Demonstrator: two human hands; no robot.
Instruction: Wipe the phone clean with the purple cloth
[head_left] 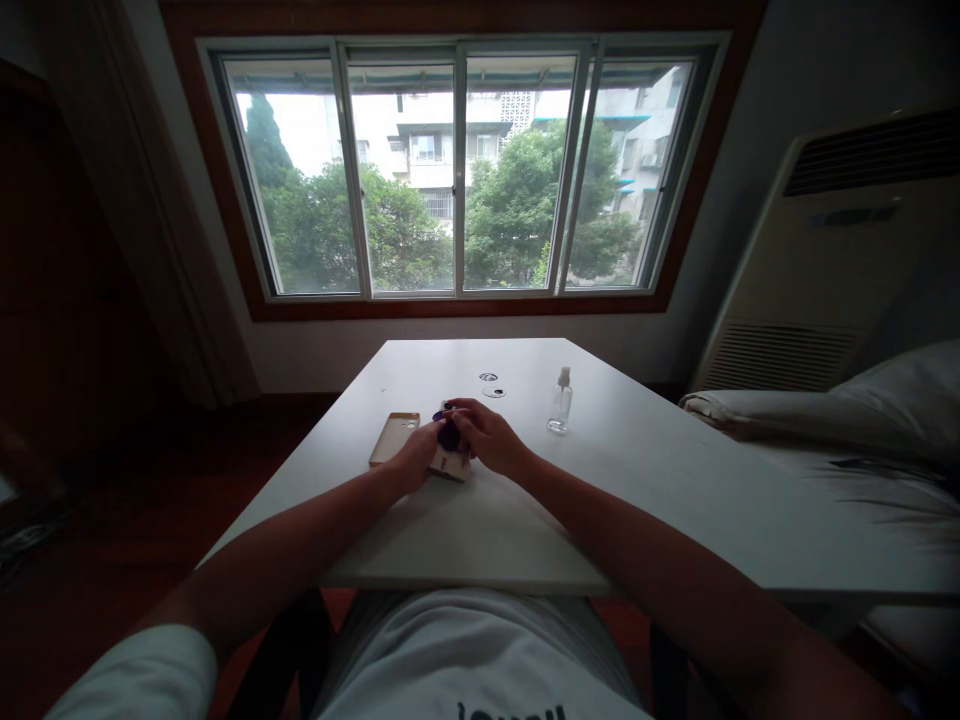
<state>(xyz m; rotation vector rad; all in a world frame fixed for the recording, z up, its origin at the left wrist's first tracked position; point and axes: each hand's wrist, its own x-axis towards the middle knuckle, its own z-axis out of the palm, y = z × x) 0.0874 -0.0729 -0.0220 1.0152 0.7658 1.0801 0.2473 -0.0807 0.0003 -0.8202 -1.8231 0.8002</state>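
My left hand and my right hand meet over the middle of the table. Between them is a light-coloured phone, its lower end showing below my fingers. A dark purple round piece lies against the phone's back, and the fingers of both hands are closed around it. How each fingertip grips is partly hidden. Left of my hands lies a beige phone case with a camera cut-out at its top. To the right stands a clear spray bottle with some liquid inside.
Two small round flat pieces, a dark-patterned one and a pale one, lie beyond my hands on the white table. Right of the table are bedding and a standing air conditioner. A window is ahead.
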